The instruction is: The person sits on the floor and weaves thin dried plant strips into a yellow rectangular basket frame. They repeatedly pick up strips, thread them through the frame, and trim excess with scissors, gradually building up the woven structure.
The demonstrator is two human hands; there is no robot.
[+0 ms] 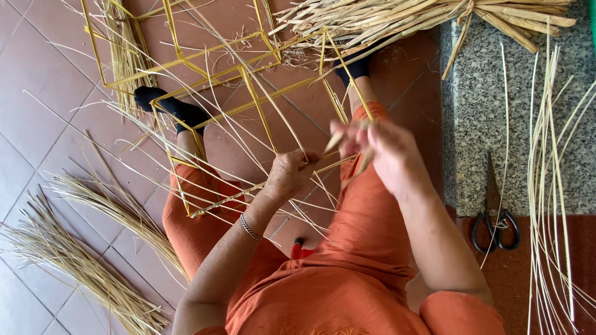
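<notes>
No packages, labels, signs or screens are seen anywhere in the view.

Reddish-brown tiled floor (37, 93) with pale grout lines, lit by soft daylight. At right, raised speckled grey granite ledge (478, 124) over a dark red strip. Loose straw bundles (81, 267) lying on the tiles, lower left.

Head view, steeply downward, close.
</notes>
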